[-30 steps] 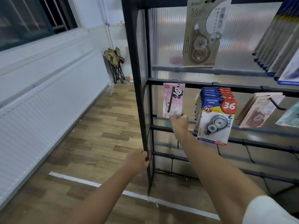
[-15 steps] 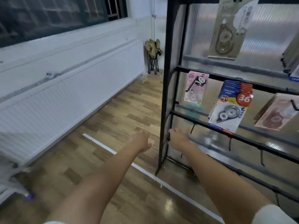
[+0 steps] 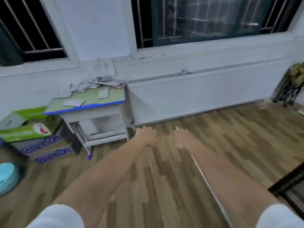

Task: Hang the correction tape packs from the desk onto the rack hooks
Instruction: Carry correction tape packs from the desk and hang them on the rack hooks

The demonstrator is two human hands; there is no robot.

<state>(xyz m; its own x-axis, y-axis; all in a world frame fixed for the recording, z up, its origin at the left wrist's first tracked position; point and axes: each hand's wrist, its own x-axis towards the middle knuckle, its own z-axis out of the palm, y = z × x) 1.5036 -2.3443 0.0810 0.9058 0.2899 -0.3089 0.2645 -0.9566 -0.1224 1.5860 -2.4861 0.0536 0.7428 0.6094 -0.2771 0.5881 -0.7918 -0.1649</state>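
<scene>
Flat pale carded correction tape packs [image 3: 82, 88] lie scattered along the back edge and far left corner of the green-topped, blue-edged desk [image 3: 115, 97]. Left hand [image 3: 147, 134] and right hand [image 3: 182, 137] hang over the wood floor, well apart from the desk, fingers loosely relaxed, holding nothing. The packs are probably light, thin and semi-stiff; pinch each by its card edge
</scene>
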